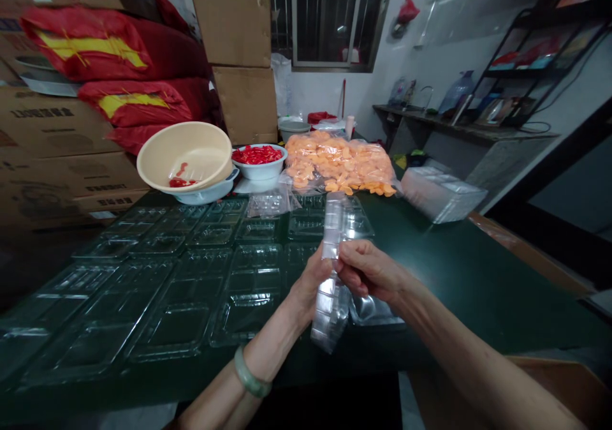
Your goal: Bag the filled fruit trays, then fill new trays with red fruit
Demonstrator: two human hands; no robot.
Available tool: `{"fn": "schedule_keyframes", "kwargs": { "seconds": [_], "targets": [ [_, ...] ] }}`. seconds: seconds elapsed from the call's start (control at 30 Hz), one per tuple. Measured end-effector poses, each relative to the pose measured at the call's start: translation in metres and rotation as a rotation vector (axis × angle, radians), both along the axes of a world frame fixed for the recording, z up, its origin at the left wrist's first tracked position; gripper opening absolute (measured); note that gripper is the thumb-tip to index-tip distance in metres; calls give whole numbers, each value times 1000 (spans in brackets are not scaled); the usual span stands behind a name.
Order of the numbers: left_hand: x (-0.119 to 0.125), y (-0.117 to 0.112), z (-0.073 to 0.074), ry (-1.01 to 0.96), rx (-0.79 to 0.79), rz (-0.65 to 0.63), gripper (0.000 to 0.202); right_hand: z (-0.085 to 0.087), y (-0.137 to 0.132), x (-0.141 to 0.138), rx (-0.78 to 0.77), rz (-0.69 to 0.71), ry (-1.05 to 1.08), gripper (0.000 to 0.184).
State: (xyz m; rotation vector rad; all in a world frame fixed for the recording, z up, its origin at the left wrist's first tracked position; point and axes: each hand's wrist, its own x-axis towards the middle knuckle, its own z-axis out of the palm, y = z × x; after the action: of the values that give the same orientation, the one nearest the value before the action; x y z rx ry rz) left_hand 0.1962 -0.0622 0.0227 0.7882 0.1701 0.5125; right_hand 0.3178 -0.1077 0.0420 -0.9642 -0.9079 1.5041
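Observation:
In front of me a stack of clear plastic trays [329, 299] is held upright on its edge. My left hand [310, 280] is closed around its left side. From the right, my right hand [366, 264] pinches the stack's edge with thumb and fingers. Rows of single clear trays [176, 309] lie on the dark green table [459, 277], to the left of and beyond my hands. Just under my right hand rests another piece of clear plastic [375, 311]. A jade-coloured bangle [251, 374] circles my left wrist.
Behind the trays are a cream basin [186, 152], a white bowl of red packets [258, 165] and a clear bag of orange pieces [339, 162]. A blurred stack of clear containers [442, 191] stands at the right. Cartons [52, 124] and red sacks [115, 44] rise at the left.

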Motion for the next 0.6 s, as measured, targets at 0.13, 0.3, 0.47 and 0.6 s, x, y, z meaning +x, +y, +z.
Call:
{"fn": "schedule_keyframes", "kwargs": {
  "seconds": [0.13,0.3,0.47,0.6],
  "targets": [
    [0,2,-3,-15,-16,-28,55,-2,2,2,14,22,-9,39],
    [3,4,-6,-54,-33,-16,54,5,0,-1,22,-32,-154,42],
    [8,6,-6,-69,-2,111,43,24,-13,-19,245,-363,-663,23],
    [8,9,1,-84,-73,64,41,41,-22,-27,363,-408,-805,17]
  ]
}}
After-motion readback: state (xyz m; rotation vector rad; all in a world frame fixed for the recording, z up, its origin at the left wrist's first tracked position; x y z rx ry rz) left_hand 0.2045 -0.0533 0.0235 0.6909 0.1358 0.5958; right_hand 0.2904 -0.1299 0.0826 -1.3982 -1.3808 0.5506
